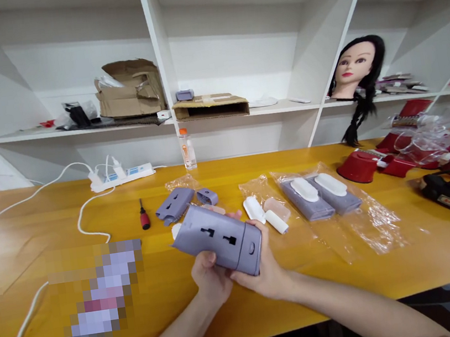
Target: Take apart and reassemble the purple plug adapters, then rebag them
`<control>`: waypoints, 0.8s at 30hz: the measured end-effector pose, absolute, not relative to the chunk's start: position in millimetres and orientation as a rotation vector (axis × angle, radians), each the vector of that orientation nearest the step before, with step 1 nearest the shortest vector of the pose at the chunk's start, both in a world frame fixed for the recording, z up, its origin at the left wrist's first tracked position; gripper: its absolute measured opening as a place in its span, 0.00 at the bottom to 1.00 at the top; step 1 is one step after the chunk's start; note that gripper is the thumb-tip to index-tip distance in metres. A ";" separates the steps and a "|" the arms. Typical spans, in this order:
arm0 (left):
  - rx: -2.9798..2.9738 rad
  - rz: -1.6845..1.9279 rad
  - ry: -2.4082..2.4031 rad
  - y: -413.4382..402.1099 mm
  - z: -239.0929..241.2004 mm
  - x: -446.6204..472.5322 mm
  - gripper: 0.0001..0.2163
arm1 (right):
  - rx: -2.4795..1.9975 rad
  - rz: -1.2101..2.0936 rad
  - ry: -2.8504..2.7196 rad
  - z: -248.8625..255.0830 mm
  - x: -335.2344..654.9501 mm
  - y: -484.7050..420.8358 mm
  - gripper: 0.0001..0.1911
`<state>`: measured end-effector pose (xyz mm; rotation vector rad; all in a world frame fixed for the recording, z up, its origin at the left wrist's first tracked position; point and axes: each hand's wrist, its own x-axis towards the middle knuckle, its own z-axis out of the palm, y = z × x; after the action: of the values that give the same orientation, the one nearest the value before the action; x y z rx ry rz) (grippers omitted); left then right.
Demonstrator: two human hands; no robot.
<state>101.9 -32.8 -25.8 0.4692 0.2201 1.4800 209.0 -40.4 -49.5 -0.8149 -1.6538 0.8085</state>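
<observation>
While both hands grip purple casing [219, 238], yellow bench [269, 307] w/ white shelving [159, 60] behind.

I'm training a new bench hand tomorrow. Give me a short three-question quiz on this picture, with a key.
1. True or false: both hands hold the purple casing above the table.
2. Which lies nearest the power strip? A the screwdriver, B the mannequin head, C the red parts.
3. What stands on the table by the shelf post?

Key
1. True: the left hand has its grip on the near end, the right hand on the rounded end.
2. A.
3. A small clear bottle with an orange cap.
</observation>
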 end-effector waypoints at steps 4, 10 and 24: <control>0.439 1.468 0.240 -30.3 -30.6 100.6 0.27 | -0.793 0.912 -1.641 -42.2 209.2 -39.7 0.37; 0.396 1.450 0.254 -30.7 -34.4 100.5 0.25 | -0.802 0.946 -1.639 -40.4 211.7 -39.1 0.38; 0.594 1.418 0.448 -21.4 -23.2 95.3 0.21 | -0.832 1.199 -1.382 -33.1 214.7 -27.0 0.37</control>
<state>95.3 -21.4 -23.2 0.5938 0.4480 1.4183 214.7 -27.0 -33.1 -0.8322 -1.3820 1.1990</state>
